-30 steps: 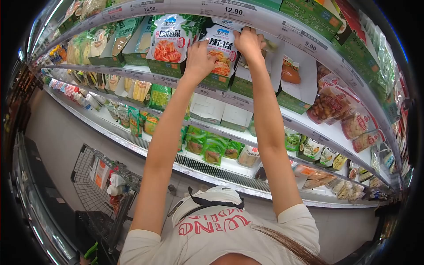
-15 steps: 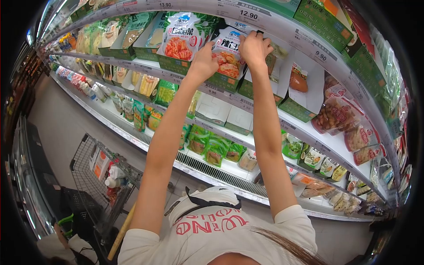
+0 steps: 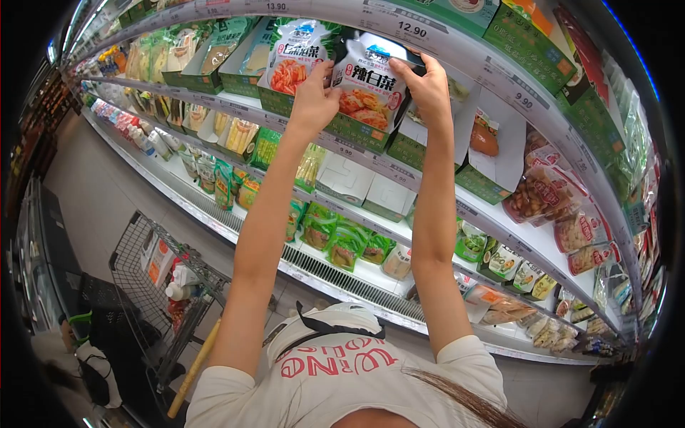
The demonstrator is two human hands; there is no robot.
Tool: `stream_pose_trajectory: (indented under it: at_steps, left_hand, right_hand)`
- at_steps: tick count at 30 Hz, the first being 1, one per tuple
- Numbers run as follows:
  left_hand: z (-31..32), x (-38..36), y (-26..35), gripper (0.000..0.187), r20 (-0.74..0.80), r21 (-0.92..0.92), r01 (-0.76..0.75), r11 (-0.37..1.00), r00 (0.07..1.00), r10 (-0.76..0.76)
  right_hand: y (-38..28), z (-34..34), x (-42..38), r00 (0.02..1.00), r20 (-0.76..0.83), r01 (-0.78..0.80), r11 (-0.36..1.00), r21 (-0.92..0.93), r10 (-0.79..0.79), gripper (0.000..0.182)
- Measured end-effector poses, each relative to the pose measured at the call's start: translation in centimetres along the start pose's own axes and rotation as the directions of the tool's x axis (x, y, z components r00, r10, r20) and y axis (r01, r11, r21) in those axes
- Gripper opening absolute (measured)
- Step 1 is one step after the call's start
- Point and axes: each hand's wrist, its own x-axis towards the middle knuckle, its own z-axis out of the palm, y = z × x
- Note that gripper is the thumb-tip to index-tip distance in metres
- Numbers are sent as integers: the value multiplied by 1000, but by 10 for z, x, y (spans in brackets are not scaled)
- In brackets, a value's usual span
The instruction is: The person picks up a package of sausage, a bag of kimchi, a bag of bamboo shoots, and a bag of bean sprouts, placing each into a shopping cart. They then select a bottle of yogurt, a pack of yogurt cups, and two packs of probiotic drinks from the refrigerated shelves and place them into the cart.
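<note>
A black and white kimchi pouch (image 3: 369, 89) stands upright in a green box on the refrigerated shelf. My right hand (image 3: 426, 85) grips its upper right edge, thumb on the front and fingers behind. At the pouch's left side is my left hand (image 3: 316, 100), fingers curled near its edge; what they hold, if anything, is hidden. Directly left of that hand is a green and white kimchi pouch (image 3: 291, 60). To the right, a box (image 3: 492, 167) holds a small brown packaged item (image 3: 484, 135).
Lower shelves carry green vegetable packs (image 3: 348, 242). Red and clear pouches (image 3: 546, 185) lie at the right. A wire shopping cart (image 3: 139, 267) with goods stands at the lower left, beside a wooden stick (image 3: 194, 371). A shelf edge (image 3: 399, 25) with price labels runs above my hands.
The black and white pouch now shows more of its front and looks larger. My right hand has shifted right along its edge, and my left hand has moved slightly left.
</note>
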Motion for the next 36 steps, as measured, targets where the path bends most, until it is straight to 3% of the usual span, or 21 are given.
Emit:
stream_pose_trajectory:
  at_steps: [3, 4, 6, 8, 9, 10, 12, 14, 17, 18, 21, 22, 24, 27, 30, 34, 36]
  left_hand:
    - [-5, -3, -8, 59, 32, 21, 28, 999, 999, -29]
    - [-7, -3, -10, 59, 65, -54, 61, 997, 996, -57]
    - [-13, -2, -7, 58, 139, -198, 127, 972, 985, -100]
    - [-16, -3, -4, 54, 160, -146, 145, 979, 980, -122]
    - [-17, -3, -3, 52, 170, -116, 155, 981, 976, -134]
    - [-15, -4, -9, 48, 173, -188, 129, 974, 980, -97]
    - [-13, -5, -8, 46, 139, -241, 57, 969, 990, -24]
    - [-8, -9, -3, 44, 100, -256, 18, 966, 995, 8]
    - [0, -11, 5, 43, 11, -155, -172, 973, 984, 176]
    - [0, -12, 12, 41, -3, -173, -155, 973, 988, 157]
    - [-9, -30, 49, 38, -42, -102, -288, 952, 958, 285]
    - [-13, -37, 59, 36, -66, -137, -265, 954, 964, 259]
    - [-19, -53, 73, 34, -97, -210, -221, 952, 974, 205]
    - [-31, -82, 76, 39, -177, -551, -91, 830, 984, -9]
    - [-53, -107, 63, 31, -269, -511, -32, 859, 955, -124]
    - [-83, -134, 39, 27, -271, -519, 69, 852, 932, -241]
    - [-92, -148, 25, 27, -267, -627, 61, 777, 920, -288]
  right_hand:
    - [3, -1, -5, 996, 83, -53, 899, 435, 19, 36]
    - [2, 1, -11, 998, 66, -54, 845, 532, 22, 41]
    - [3, -1, -23, 993, 116, -42, 888, 459, -13, 43]
    - [3, -1, -39, 990, 140, -51, 953, 297, 9, 51]
    - [7, 5, -46, 999, 36, 35, 988, 149, -41, 55]
    - [7, 14, -55, 985, -163, 50, 999, -12, -52, 55]
    - [1, 23, -68, 919, -368, 61, 972, -226, -143, 55]
    - [-8, 22, -76, 888, -390, 106, 935, -339, -242, 55]
    - [4, 13, -78, 998, -12, -54, 995, 83, 55, 49]
    - [3, 15, -79, 1000, -31, 13, 954, 299, -4, 41]
    - [3, 9, -86, 982, -97, 189, 895, 403, -163, 35]
    - [-8, 8, -88, 971, -105, 238, 892, 384, -214, 32]
    - [-30, 11, -96, 978, -77, 207, 895, 395, -192, 30]
    - [-22, 14, -106, 990, 29, 114, 894, 433, -141, 22]
    - [-35, 51, -126, 991, 104, 27, 887, 462, -84, 16]
    - [-36, 82, -137, 976, 212, -142, 883, 448, 49, 18]
    - [-31, 97, -143, 964, 248, -213, 843, 493, 99, 19]
